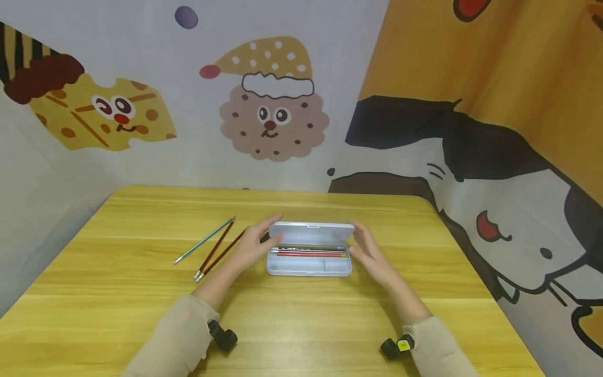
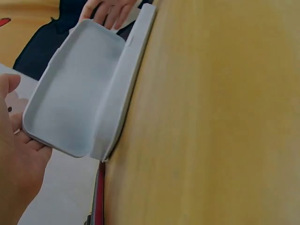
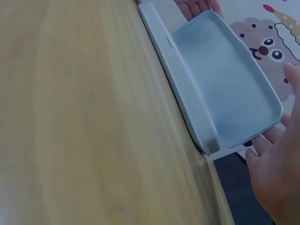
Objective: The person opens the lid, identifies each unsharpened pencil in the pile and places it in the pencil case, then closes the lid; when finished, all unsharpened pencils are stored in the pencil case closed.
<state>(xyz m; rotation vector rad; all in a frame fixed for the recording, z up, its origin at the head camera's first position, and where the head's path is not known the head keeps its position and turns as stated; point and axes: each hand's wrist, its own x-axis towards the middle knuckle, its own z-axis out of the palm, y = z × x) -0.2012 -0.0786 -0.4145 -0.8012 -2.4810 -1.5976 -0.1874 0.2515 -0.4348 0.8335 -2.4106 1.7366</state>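
A pale, translucent pencil case stands on the table with its lid raised and tilted back. Several pencils lie in its rear compartment. At the case's left end, my left hand has its fingers behind the lid's corner and its thumb apart from it. My right hand is at the right end, fingers behind the other lid corner, thumb also free. Neither hand curls round the lid; fingers look mostly straight.
Left of the case lie a teal pencil and two dark red pencils. Something dark, partly hidden, is by my left fingers. Behind the wooden table hangs a cartoon-printed cloth.
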